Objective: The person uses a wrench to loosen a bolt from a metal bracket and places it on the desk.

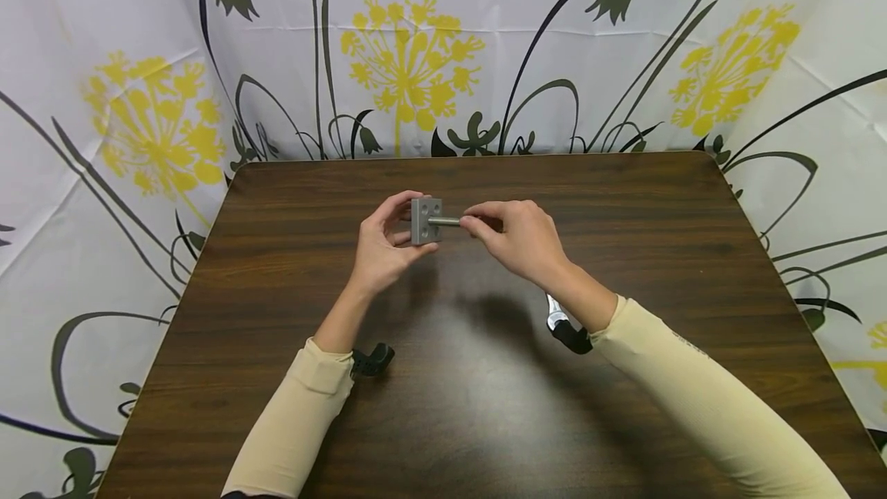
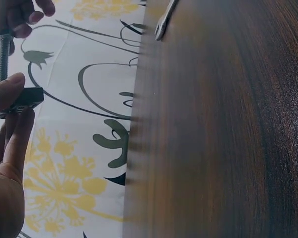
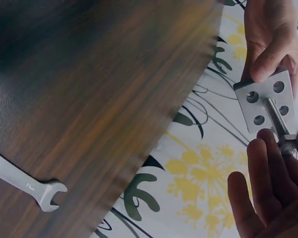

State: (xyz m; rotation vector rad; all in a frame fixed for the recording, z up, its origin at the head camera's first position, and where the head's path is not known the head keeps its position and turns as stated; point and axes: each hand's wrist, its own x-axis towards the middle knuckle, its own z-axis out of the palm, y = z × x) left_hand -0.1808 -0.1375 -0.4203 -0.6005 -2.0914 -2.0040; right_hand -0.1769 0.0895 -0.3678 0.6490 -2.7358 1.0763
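My left hand (image 1: 381,256) grips a square grey metal plate (image 1: 418,232) by its edges, thumb on one side and fingers on the other. Several round holes pierce the plate's face, which the right wrist view shows best. A threaded bolt (image 3: 276,115) stands out from the middle of that face, roughly square to it. How deep its tip sits in the plate is hidden. With thumb and fingertips my right hand (image 1: 523,239) pinches the bolt's outer end, where a hexagonal part (image 3: 289,138) shows. Both hands are raised over the table.
An open-end wrench (image 3: 27,183) lies on the brown wooden table (image 1: 277,283), partly behind my right forearm in the head view. A white curtain (image 1: 291,45) with yellow and grey flowers hangs behind the table's far edge. Wrist cameras sit under both forearms.
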